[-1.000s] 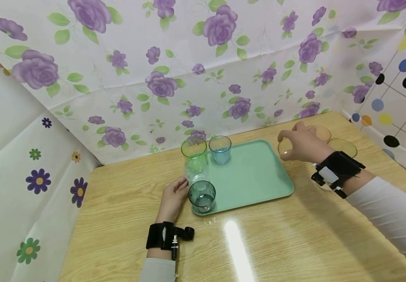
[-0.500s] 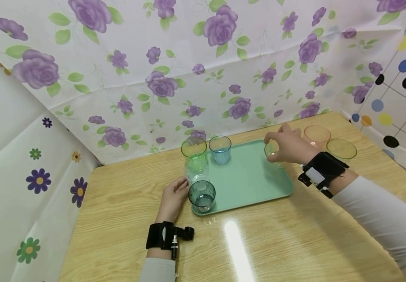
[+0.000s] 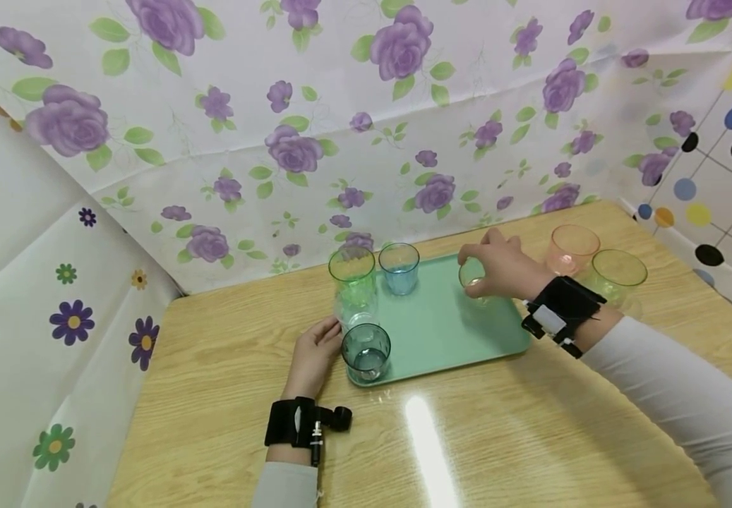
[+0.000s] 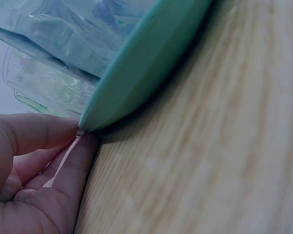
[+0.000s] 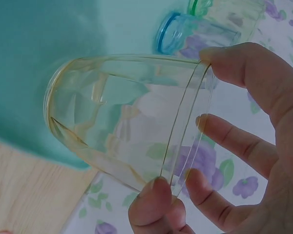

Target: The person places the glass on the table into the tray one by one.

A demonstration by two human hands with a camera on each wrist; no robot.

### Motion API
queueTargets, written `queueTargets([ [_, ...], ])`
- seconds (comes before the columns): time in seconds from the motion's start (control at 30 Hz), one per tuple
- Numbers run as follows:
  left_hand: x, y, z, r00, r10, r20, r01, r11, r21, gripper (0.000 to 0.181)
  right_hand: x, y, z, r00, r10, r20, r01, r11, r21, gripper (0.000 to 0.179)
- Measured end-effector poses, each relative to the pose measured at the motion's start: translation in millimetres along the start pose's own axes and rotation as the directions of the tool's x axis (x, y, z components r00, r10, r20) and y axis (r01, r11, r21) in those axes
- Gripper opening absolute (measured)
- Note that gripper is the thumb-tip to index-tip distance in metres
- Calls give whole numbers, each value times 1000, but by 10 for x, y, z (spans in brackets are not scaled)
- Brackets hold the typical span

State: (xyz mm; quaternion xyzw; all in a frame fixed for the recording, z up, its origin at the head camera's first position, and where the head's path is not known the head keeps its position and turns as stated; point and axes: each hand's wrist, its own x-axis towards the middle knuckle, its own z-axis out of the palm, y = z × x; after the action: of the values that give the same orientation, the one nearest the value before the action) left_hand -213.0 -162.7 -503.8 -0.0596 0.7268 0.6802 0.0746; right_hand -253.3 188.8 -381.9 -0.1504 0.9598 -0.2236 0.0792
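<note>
Fingertips of the right hand [image 3: 499, 271] pinch the rim of a yellowish cup [image 5: 122, 122] just above the green tray [image 3: 448, 331]. The left hand [image 3: 315, 353] grips the tray's near-left edge, beside a teal cup [image 3: 366, 351].

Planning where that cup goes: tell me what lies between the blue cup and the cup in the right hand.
Head view: only bare tray floor lies between the blue cup and the yellow cup held by the right hand.

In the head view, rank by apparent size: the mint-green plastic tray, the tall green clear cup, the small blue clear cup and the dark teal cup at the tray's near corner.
1. Mint-green plastic tray, by far the largest.
2. Tall green clear cup.
3. Dark teal cup and small blue clear cup: teal looks slightly bigger, but it stands nearer the camera, so I won't rank them.
</note>
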Motion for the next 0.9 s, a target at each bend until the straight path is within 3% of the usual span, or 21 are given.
queueTargets([
  [0.47, 0, 10, 4, 1000, 5, 2, -5, 1000, 5, 49, 200, -286, 168, 996, -86, 11, 86, 996, -11, 43],
  [0.9, 5, 8, -10, 1000, 2, -1, -2, 1000, -18, 48, 246, -540, 313, 994, -95, 47, 95, 995, 4, 42],
])
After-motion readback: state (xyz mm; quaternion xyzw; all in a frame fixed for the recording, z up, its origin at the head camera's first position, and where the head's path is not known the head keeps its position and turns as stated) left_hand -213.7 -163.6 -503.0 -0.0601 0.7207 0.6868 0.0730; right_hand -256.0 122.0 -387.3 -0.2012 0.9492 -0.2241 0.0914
